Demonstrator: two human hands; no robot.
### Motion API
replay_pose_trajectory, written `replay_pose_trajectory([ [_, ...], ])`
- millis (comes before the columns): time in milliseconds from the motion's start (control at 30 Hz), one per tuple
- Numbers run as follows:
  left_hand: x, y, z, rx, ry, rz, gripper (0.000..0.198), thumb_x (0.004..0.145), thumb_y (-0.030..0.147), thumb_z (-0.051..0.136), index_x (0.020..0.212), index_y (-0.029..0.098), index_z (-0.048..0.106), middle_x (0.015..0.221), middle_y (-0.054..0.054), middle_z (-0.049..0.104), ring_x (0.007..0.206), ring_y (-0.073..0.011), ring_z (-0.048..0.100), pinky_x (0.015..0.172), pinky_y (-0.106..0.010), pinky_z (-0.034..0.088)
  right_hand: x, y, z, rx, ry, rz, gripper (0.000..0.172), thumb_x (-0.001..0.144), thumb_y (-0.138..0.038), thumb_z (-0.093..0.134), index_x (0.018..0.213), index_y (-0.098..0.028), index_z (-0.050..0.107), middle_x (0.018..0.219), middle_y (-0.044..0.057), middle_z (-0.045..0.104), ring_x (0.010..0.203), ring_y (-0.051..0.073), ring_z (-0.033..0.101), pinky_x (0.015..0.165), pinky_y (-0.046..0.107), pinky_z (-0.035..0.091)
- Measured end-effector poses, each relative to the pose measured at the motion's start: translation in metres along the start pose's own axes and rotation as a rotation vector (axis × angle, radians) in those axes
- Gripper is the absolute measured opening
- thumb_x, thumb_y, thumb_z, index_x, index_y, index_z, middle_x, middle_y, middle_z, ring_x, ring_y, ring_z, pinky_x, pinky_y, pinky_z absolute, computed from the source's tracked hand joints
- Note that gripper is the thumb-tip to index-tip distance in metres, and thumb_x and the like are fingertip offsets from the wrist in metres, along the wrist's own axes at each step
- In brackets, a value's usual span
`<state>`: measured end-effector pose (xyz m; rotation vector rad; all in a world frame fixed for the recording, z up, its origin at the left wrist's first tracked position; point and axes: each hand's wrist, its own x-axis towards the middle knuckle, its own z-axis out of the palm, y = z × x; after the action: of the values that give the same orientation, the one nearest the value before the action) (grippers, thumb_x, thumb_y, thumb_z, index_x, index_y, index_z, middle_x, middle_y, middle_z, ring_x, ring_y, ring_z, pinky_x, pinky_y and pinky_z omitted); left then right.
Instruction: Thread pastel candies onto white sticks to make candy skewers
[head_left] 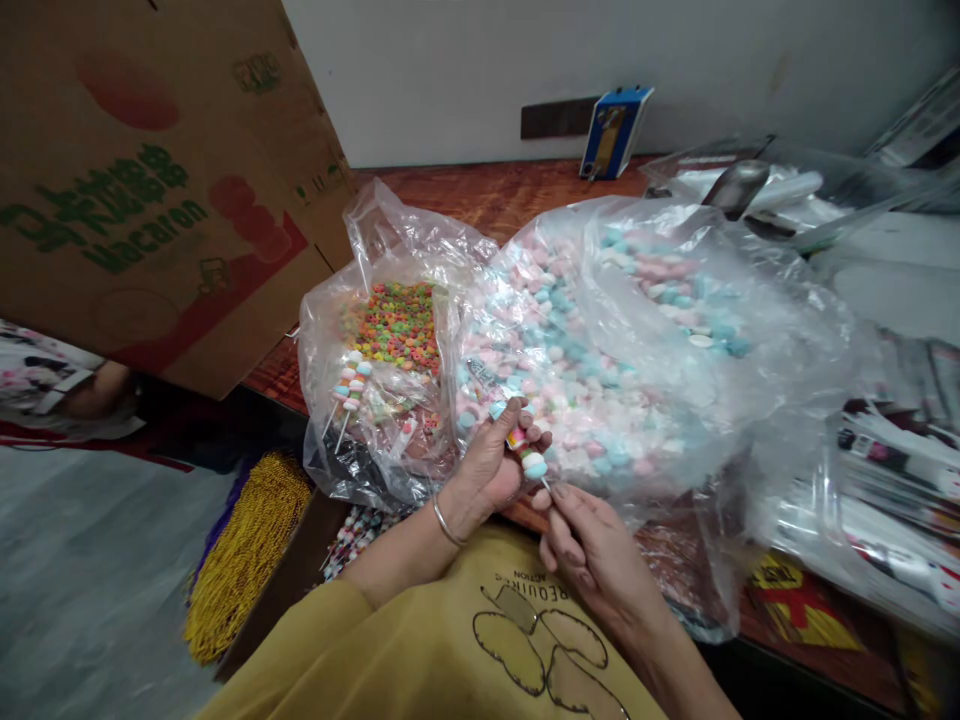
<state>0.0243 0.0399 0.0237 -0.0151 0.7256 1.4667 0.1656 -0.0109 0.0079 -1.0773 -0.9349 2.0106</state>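
My left hand, a bangle on its wrist, is closed around a candy skewer with pale blue and white marshmallows and coloured pieces between them. Below it, my right hand pinches the lower end of the skewer's thin white stick. Both hands are in front of a large clear bag of pink, blue and white marshmallows. To the left lies a clear bag holding small orange, green and red ring candies. Two similar skewers rest on that bag, their sticks pointing down.
A large cardboard box stands at the left. At the back, a blue box-shaped device leans near the wall. A metal scoop and plastic packaging crowd the right. Gold bead strands hang below the table's left side.
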Motion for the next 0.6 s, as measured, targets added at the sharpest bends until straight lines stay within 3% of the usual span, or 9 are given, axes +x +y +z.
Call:
replay_pose_trajectory([
  [67,0.000,0.004,0.000,0.009,-0.052,-0.042,0.043,0.072,0.046,0.090,0.094,0.016,0.068,0.069,0.004,0.058,0.059,-0.0095,0.057,0.077,-0.033,0.059,0.002,-0.001,0.001,0.155,-0.054,0.066,0.040,0.090,-0.057,0.069,0.086,-0.018,0.066,0.040,-0.016,0.027,0.032,0.003,0.014,0.044,0.023,0.040],
  [167,0.002,0.008,0.001,0.031,-0.088,-0.042,0.044,0.075,0.051,0.087,0.094,0.017,0.067,0.069,0.004,0.058,0.063,-0.0117,0.059,0.081,-0.037,0.059,0.004,0.005,-0.003,0.116,-0.033,0.002,0.037,0.091,-0.055,0.069,0.086,-0.019,0.065,0.043,-0.015,0.031,0.034,0.004,0.017,0.045,0.023,0.037],
  [233,0.002,0.005,0.004,0.049,-0.059,-0.021,0.040,0.074,0.046,0.088,0.090,0.017,0.065,0.069,0.004,0.058,0.063,-0.0113,0.059,0.082,-0.035,0.058,0.005,0.010,-0.006,-0.147,0.043,-0.173,0.034,0.096,-0.053,0.063,0.088,-0.020,0.065,0.048,-0.010,0.043,0.039,0.008,0.032,0.047,0.024,0.035],
  [300,-0.001,-0.002,0.006,0.071,-0.024,-0.028,0.039,0.074,0.043,0.089,0.084,0.017,0.063,0.068,0.003,0.058,0.064,-0.0109,0.059,0.080,-0.033,0.057,0.008,0.013,-0.009,-0.574,0.163,-0.464,0.029,0.101,-0.044,0.057,0.087,-0.020,0.067,0.057,-0.003,0.055,0.049,0.013,0.046,0.052,0.026,0.036],
  [367,-0.005,-0.012,0.007,0.094,-0.013,-0.038,0.040,0.072,0.042,0.090,0.079,0.016,0.061,0.068,0.003,0.058,0.064,-0.0109,0.059,0.079,-0.031,0.056,0.012,0.013,-0.011,-0.995,0.285,-0.781,0.027,0.102,-0.031,0.054,0.082,-0.020,0.067,0.061,0.001,0.061,0.055,0.015,0.052,0.058,0.029,0.037],
  [433,-0.009,-0.020,0.006,0.129,-0.042,-0.051,0.042,0.070,0.043,0.092,0.077,0.016,0.061,0.068,0.002,0.060,0.067,-0.0124,0.062,0.080,-0.032,0.056,0.016,0.010,-0.014,-1.268,0.375,-1.001,0.028,0.103,-0.022,0.052,0.080,-0.019,0.067,0.059,0.001,0.060,0.054,0.015,0.050,0.061,0.030,0.036],
  [600,-0.003,-0.015,0.003,0.128,-0.051,-0.017,0.055,0.062,0.048,0.095,0.096,0.014,0.068,0.092,-0.006,0.072,0.083,-0.0185,0.070,0.081,-0.033,0.056,0.016,0.003,-0.021,-1.393,0.428,-1.075,0.020,0.105,-0.018,0.051,0.093,-0.015,0.068,0.070,0.003,0.069,0.059,0.016,0.055,0.063,0.030,0.037],
])
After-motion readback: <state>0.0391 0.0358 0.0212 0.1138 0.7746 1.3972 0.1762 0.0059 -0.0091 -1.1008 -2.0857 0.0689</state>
